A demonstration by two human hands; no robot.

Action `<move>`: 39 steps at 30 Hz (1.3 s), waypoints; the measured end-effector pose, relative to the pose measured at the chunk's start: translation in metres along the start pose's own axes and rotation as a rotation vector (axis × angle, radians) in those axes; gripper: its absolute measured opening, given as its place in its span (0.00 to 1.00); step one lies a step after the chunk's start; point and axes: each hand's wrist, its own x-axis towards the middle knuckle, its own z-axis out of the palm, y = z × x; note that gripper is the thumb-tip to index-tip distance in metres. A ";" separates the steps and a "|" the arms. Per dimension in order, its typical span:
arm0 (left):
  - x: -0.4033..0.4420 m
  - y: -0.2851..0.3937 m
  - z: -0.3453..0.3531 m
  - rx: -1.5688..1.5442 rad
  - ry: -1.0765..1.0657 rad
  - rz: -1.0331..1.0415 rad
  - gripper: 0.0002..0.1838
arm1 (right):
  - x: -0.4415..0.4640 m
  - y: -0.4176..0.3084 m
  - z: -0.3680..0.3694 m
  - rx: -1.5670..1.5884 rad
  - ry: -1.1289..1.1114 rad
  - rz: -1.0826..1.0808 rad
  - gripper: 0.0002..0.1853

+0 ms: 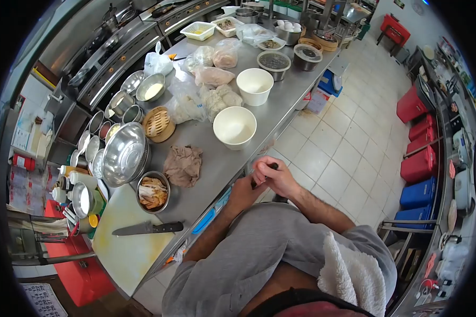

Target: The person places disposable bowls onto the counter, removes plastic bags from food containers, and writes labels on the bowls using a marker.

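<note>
My two hands meet in front of my body, just off the table's front edge. My right hand (276, 177) is closed around a small object; only a black end (273, 166) pokes out, and its kind cannot be made out. Pressed against it from the left, my left hand (245, 194) has its fingers curled, with what they grip hidden. Nearest on the steel table (206, 164) are a white paper bowl (235, 128) and a crumpled brown cloth (183, 166). A black-handled knife (148, 228) lies on the white cutting board (127, 259).
A metal bowl of cooked-looking pieces (153, 192) stands beside the board. Behind it are a large steel bowl (124, 153), a bamboo steamer (158, 124), bagged food (217, 100) and another paper bowl (255, 87). Red bins (419, 164) line the right side.
</note>
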 end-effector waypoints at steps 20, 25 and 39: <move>0.183 0.061 0.102 -0.087 0.476 -0.010 0.04 | 0.104 -0.141 -0.137 0.132 -0.282 0.076 0.12; 0.210 0.081 0.108 -0.109 0.453 0.060 0.04 | 0.111 -0.166 -0.159 0.118 -0.378 0.003 0.12; 0.256 0.104 0.097 -0.066 0.423 0.282 0.03 | 0.102 -0.211 -0.152 -0.241 -0.083 -0.226 0.13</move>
